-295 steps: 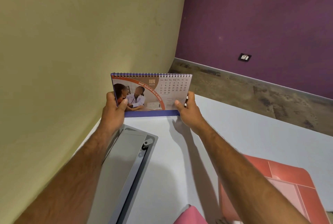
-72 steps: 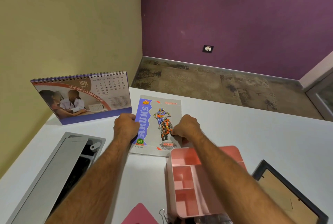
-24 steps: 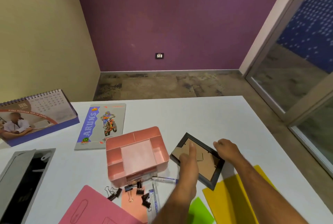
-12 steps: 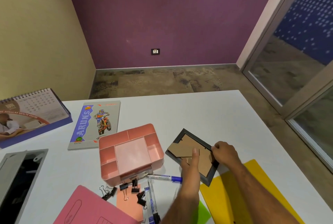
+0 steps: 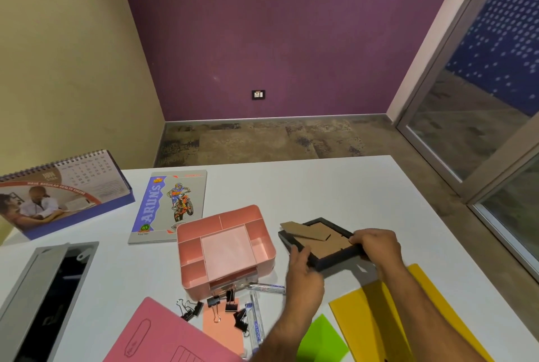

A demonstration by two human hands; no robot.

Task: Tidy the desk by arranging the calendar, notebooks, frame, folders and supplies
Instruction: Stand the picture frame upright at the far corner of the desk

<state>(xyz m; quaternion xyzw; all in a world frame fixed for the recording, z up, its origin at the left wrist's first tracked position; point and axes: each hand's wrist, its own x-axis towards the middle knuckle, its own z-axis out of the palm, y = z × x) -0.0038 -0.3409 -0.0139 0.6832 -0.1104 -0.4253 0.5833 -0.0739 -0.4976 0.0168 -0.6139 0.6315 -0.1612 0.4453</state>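
Note:
A black picture frame (image 5: 322,242) is face down, its brown backing up and its cardboard stand swung out, raised a little off the white desk (image 5: 335,186). My left hand (image 5: 302,269) grips its near-left edge and my right hand (image 5: 376,245) grips its right corner. The desk calendar (image 5: 58,195) stands upright at the far left. A grey notebook with a motorbike cover (image 5: 170,205) lies flat beside it. A pink organizer tray (image 5: 226,248) with several empty compartments sits in the middle.
Black binder clips (image 5: 214,304), pens (image 5: 255,318) and an orange note pad (image 5: 223,329) lie loose before the tray. A pink folder (image 5: 163,338), a green sheet (image 5: 323,338) and a yellow folder (image 5: 376,315) lie near me. A grey cable hatch (image 5: 43,297) is open at left.
The calendar was set down at the far left, then the notebook beside it. In the last second both hands closed on the frame, and its stand has swung out.

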